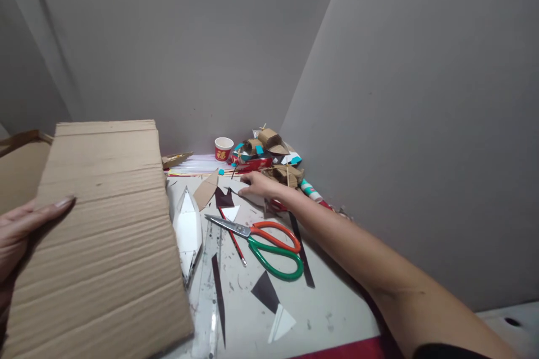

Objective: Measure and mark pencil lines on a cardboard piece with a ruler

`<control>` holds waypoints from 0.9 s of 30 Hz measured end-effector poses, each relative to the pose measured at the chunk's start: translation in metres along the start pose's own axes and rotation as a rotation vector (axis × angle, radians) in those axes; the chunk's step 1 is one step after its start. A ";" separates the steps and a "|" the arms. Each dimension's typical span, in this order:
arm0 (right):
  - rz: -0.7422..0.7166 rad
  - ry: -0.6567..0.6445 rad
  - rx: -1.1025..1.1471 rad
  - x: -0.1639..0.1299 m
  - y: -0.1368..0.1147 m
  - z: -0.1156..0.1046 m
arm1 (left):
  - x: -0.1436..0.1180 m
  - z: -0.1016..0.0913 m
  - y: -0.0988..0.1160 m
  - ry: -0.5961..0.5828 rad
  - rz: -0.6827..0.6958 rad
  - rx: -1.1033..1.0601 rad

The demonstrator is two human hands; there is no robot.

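Observation:
My left hand [36, 227] grips a large corrugated cardboard sheet [105, 224] by its left edge, thumb on the front face. The sheet is raised and tilted, covering the left part of the table. My right hand [257, 185] reaches to the far side of the table, its fingers closed on a pale paper piece [248, 195]. Nearby lie a dark paper scrap [224, 198] and a tan pointed cardboard cutout [207, 189]. A white boat-shaped piece [187, 228] rests just right of the sheet. Scissors [252, 230] with orange and green handles lie mid-table.
A red and white paper cup [224, 148] stands at the back. Beside it is a heap of cardboard and coloured scraps [269, 148]. A red-black pencil [238, 247], a clear ruler [208, 291] and dark strips [219, 297] lie on the table. Grey walls [404, 95] enclose it.

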State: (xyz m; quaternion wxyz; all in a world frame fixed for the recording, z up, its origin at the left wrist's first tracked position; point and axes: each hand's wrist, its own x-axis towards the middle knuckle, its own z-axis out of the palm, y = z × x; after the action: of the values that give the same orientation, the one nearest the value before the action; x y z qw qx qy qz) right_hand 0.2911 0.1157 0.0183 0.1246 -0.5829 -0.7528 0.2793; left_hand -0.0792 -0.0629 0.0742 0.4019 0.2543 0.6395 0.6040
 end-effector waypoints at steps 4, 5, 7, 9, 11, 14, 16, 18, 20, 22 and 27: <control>-0.052 0.115 0.175 -0.017 -0.011 -0.002 | 0.001 0.001 0.000 -0.079 0.019 -0.040; -0.071 0.141 0.216 -0.022 -0.015 -0.002 | -0.001 0.002 0.000 -0.121 0.017 -0.055; -0.110 0.172 0.292 -0.033 -0.024 0.000 | -0.003 0.003 0.001 -0.173 0.033 -0.075; -0.142 0.178 0.347 -0.043 -0.032 0.004 | -0.003 0.002 0.000 -0.213 0.037 -0.083; -0.163 0.174 0.374 -0.052 -0.038 0.008 | -0.001 -0.001 0.000 -0.222 0.051 -0.094; -0.159 0.183 0.361 -0.058 -0.039 0.011 | 0.004 -0.006 0.001 -0.189 0.100 -0.137; -0.132 0.205 0.322 -0.056 -0.033 0.011 | 0.005 -0.007 0.002 -0.145 0.126 -0.156; -0.098 0.241 0.263 -0.049 -0.025 0.011 | 0.004 -0.008 0.003 -0.099 0.122 -0.160; -0.070 0.285 0.194 -0.038 -0.018 0.013 | 0.003 -0.008 0.003 -0.082 0.098 -0.148; -0.060 0.316 0.137 -0.025 -0.016 0.018 | 0.003 -0.008 0.003 -0.088 0.090 -0.138; -0.030 0.272 0.128 0.019 -0.034 0.039 | 0.006 -0.005 0.000 -0.118 0.124 -0.147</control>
State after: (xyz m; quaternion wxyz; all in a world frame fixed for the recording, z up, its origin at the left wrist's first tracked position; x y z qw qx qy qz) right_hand 0.2380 0.1170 0.0038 0.2664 -0.5950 -0.7182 0.2433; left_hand -0.0863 -0.0606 0.0730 0.4186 0.2983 0.5517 0.6568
